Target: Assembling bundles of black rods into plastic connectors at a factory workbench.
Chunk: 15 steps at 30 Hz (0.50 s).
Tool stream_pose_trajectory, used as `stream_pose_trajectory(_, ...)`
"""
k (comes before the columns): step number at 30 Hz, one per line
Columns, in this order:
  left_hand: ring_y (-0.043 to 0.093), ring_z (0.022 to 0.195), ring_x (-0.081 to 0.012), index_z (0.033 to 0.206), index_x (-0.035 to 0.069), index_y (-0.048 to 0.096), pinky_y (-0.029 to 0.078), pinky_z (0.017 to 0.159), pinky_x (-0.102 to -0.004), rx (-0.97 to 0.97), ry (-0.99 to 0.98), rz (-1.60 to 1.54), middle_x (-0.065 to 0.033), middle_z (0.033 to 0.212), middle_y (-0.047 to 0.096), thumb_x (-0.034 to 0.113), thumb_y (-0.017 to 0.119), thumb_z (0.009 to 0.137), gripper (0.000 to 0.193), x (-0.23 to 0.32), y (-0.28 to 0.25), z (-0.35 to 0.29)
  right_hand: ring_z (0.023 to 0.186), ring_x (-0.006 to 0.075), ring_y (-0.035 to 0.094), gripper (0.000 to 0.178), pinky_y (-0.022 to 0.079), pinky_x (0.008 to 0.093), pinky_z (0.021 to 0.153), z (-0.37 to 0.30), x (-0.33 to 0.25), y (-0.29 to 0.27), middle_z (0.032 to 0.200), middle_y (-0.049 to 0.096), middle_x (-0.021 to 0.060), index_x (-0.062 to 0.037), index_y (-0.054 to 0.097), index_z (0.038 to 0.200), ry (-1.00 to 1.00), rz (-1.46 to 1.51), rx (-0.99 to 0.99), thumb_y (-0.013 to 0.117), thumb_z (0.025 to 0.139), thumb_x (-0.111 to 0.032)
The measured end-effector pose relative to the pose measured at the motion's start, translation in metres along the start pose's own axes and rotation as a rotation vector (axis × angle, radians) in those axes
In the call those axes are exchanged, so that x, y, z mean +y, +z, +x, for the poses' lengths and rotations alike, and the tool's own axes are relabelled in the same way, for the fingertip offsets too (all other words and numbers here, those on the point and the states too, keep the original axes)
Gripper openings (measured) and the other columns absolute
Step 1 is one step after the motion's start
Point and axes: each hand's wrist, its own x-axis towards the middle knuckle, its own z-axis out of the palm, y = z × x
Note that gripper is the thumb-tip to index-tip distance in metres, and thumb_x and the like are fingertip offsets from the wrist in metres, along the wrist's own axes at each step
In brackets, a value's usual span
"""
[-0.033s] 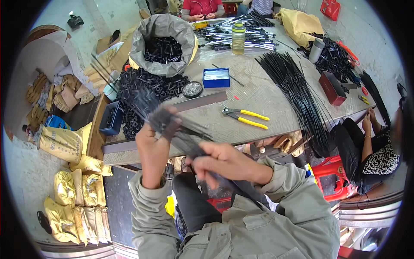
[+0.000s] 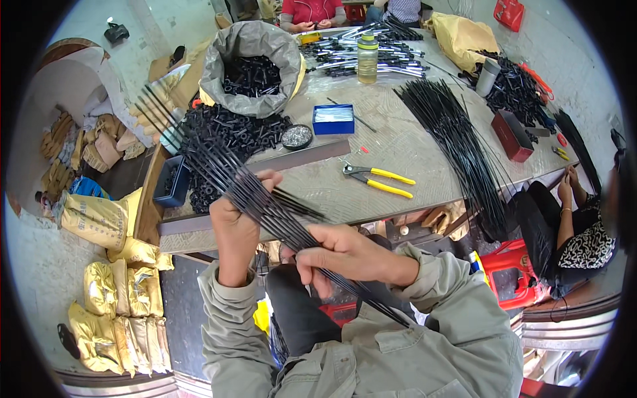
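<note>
A bundle of long thin black rods (image 2: 279, 217) lies slantwise across both my hands, in front of the table edge. My left hand (image 2: 236, 229) is wrapped round its upper part, thumb side up. Lower down, my right hand (image 2: 348, 252) grips the same bundle, its thumb lying over the rods. The upper ends fan out at the left above a heap of black plastic fittings (image 2: 265, 136); the lower ends reach my jacket. A few shorter-looking rods (image 2: 302, 204) stick out to the right of my left hand. Yellow-handled pliers (image 2: 378, 180) rest on the table nearby.
On the table (image 2: 405, 149) are a flat metal bar (image 2: 302, 157), a blue box (image 2: 333, 121), a round dish (image 2: 296, 137), a grey sack (image 2: 212, 63) of fittings, a bottle (image 2: 367, 60) and another rod pile (image 2: 451, 146). A person's hands (image 2: 567, 186) show at right, another's (image 2: 313, 26) at back.
The bundle, smeared by motion before, is now sharp, and its upper ends spread visibly to the upper left. Both hands stay in nearly the same place.
</note>
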Motion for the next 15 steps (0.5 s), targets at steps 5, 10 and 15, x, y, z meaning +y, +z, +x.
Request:
stream_pose_trajectory(5,0.061,0.082,-0.0172,0.096,-0.003,0.061,0.047,0.073,-0.027,0.001,-0.009,-0.076,-0.0117,0.093,0.064,0.007,0.059,0.083,0.017,-0.006,0.008,-0.006,0.058,0.0121,0.059,0.022,0.047,0.0215,0.052,-0.003,0.002,0.005,0.077,0.059,0.0081,0.0027,0.046,0.109,0.036,0.212,-0.148,0.039,0.094,-0.011)
stream_pose_trajectory(10,0.061,0.083,-0.0151,0.101,-0.001,0.062,0.047,0.074,-0.0269,-0.268,-0.184,-0.28,-0.0066,0.095,0.065,0.001,0.052,0.083,0.02,-0.097,-0.019,-0.032,0.061,0.0132,0.061,0.02,0.049,0.0219,0.055,0.006,-0.018,-0.004,0.078,0.059,0.0093,0.003,0.046,0.109,-0.087,0.223,-0.156,0.039,0.094,-0.009)
stream_pose_trajectory(15,0.056,0.102,-0.0228,0.11,0.007,0.059,0.043,0.085,-0.0326,-0.524,-0.219,0.194,-0.0097,0.106,0.062,0.008,0.054,0.082,0.029,-0.184,-0.037,0.005,0.064,0.0134,0.062,0.019,0.05,0.0219,0.057,0.011,0.006,-0.012,0.08,0.059,0.0098,0.0032,0.045,0.108,-0.059,0.146,-0.187,0.039,0.093,-0.007)
